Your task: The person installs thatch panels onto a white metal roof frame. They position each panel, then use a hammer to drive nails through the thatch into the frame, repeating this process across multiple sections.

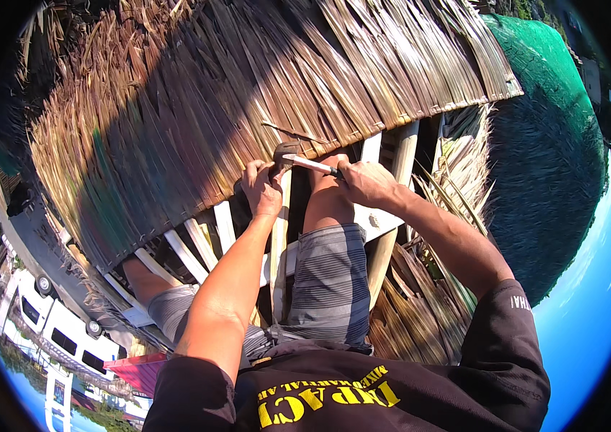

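Note:
My right hand (369, 183) is wrapped around the dark grip of a claw hammer (312, 164), whose shaft points left. The hammer's head lies at the lower edge of a dried-leaf thatch panel (248, 108), right beside my left hand (261, 190). The fingers of my left hand are bent and drawn together against that edge, above a pale wooden strip (280, 245). Whatever they pinch is hidden from view. A thin loose stick (294, 134) rests on the thatch just above the hammer head.
Pale wooden slats (225, 227) and a round pole (384, 263) form an open roof frame with dark gaps, around my bent legs. More thatch (420, 309) lies at lower right. A green-netted thatched roof (543, 144) stands at right. Far below at left is a white van (57, 327).

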